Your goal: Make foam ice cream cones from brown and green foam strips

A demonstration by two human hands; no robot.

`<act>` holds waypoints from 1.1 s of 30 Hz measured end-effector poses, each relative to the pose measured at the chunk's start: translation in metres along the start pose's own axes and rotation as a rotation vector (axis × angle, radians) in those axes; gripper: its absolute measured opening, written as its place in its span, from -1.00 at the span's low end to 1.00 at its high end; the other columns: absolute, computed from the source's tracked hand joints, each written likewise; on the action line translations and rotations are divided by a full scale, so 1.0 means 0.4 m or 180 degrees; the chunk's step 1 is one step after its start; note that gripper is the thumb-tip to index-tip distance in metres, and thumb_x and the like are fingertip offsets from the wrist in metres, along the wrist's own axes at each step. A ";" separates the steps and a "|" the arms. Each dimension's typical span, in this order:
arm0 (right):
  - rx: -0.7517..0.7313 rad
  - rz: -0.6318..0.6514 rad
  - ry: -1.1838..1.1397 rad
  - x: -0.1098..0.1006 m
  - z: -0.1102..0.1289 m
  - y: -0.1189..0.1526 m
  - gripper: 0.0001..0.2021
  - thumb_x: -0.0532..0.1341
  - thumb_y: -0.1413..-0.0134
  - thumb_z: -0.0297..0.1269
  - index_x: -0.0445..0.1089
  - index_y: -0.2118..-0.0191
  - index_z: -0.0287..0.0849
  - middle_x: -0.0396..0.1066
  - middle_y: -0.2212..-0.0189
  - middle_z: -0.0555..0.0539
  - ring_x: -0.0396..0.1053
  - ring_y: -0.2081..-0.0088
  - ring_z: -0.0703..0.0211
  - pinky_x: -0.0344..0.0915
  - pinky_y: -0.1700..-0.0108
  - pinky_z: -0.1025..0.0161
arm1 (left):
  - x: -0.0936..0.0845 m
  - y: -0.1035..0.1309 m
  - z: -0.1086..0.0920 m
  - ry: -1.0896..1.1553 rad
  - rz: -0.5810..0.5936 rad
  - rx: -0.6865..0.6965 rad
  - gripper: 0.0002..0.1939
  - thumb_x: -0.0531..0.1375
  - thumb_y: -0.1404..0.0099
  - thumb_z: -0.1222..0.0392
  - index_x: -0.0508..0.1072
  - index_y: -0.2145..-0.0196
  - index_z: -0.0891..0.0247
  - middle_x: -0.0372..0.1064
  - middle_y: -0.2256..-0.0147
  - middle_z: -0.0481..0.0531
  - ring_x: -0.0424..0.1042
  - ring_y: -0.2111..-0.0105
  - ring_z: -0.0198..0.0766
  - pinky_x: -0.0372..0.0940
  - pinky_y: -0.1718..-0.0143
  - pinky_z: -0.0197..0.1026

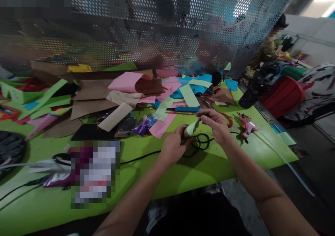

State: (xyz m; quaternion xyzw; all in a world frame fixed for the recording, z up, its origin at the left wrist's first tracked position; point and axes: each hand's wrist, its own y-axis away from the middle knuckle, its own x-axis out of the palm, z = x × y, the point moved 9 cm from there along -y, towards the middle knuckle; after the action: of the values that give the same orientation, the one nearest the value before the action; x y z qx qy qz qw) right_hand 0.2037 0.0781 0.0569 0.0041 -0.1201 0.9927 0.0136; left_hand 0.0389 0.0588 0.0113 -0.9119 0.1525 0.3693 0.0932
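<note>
My left hand (176, 144) is closed around a small brown piece with light green paper (193, 128) on it, held just above the green table. What the brown piece is, I cannot make out. Close to the paper's upper edge, my right hand (217, 125) pinches with thumb and fingertips. A tiny purple bit (199, 119) shows at those fingertips; its kind is too small to tell. Beneath the hands a black cable (202, 141) lies in loops. To the right of my right hand rests a pink glue gun (248, 125) with a clear glue stick (285, 161) trailing from it.
Paper and felt scraps, including a pink sheet (128, 82) and brown card (91, 93), pile along the back beneath a perforated metal panel (157, 37). A blue cutter (187, 109) lies behind my hands. A red bucket (284, 96) and another person (270, 47) are at right.
</note>
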 end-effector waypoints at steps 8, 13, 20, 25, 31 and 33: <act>-0.0189 -0.0146 0.0428 -0.007 -0.001 0.005 -0.72 0.46 0.02 -0.02 0.51 0.42 -0.12 0.37 0.51 0.03 0.23 0.45 0.24 0.15 0.41 0.26 | -0.007 0.003 0.008 -0.0135 -0.0225 0.0056 -0.55 0.20 -0.36 0.00 0.35 -0.14 0.19 0.54 0.07 0.15 0.54 0.16 -0.01 0.34 0.19 -0.10; -0.0256 -0.0165 0.0492 -0.006 0.015 0.007 -0.73 0.46 0.02 -0.02 0.53 0.40 -0.12 0.40 0.49 0.02 0.24 0.45 0.24 0.16 0.40 0.26 | -0.004 0.001 0.008 -0.0001 -0.0125 -0.0007 -0.53 0.18 -0.36 -0.03 0.35 -0.15 0.21 0.53 0.05 0.20 0.53 0.11 0.06 0.34 0.15 -0.05; -0.0069 0.0052 -0.0006 -0.005 0.000 0.002 -0.73 0.38 -0.11 0.00 0.61 0.21 -0.07 0.55 0.31 -0.04 0.38 0.31 0.19 0.29 0.31 0.27 | 0.028 0.003 0.000 0.1430 0.0358 0.0014 -0.52 0.25 -0.28 -0.03 0.38 -0.08 0.25 0.53 0.17 0.09 0.50 0.16 -0.04 0.34 0.13 -0.09; 0.0043 0.0243 -0.0317 0.014 -0.012 0.003 -0.70 0.44 -0.03 -0.02 0.62 0.14 -0.01 0.57 0.16 -0.06 0.46 0.17 0.14 0.37 0.20 0.25 | 0.047 0.014 -0.020 0.2662 0.0854 -0.0051 -0.46 0.34 -0.18 -0.04 0.44 -0.06 0.25 0.52 0.01 0.10 0.42 -0.05 0.00 0.32 -0.07 -0.06; -0.0078 0.0183 -0.0492 0.016 -0.003 0.001 -0.77 0.51 0.06 -0.07 0.62 0.28 -0.02 0.54 0.29 -0.01 0.45 0.21 0.17 0.37 0.19 0.27 | 0.058 0.030 -0.024 0.3122 0.1174 -0.0361 -0.47 0.40 -0.12 -0.04 0.49 0.02 0.27 0.48 0.26 0.02 0.41 0.14 -0.11 0.30 0.11 -0.17; -0.0032 0.0225 -0.0488 0.018 -0.006 0.001 -0.75 0.49 0.03 -0.04 0.62 0.23 -0.01 0.56 0.24 -0.02 0.46 0.19 0.16 0.38 0.19 0.26 | 0.064 0.035 -0.021 0.3255 0.1239 -0.0472 -0.51 0.41 -0.10 -0.07 0.50 0.10 0.27 0.39 0.37 -0.03 0.35 0.27 -0.20 0.25 0.22 -0.22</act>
State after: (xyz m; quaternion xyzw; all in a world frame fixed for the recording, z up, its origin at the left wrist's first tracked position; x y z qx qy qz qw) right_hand 0.1965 0.0786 0.0545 0.0758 -0.1259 0.9887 -0.0307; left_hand 0.0569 0.0380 -0.0014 -0.9342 0.3178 -0.1005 -0.1272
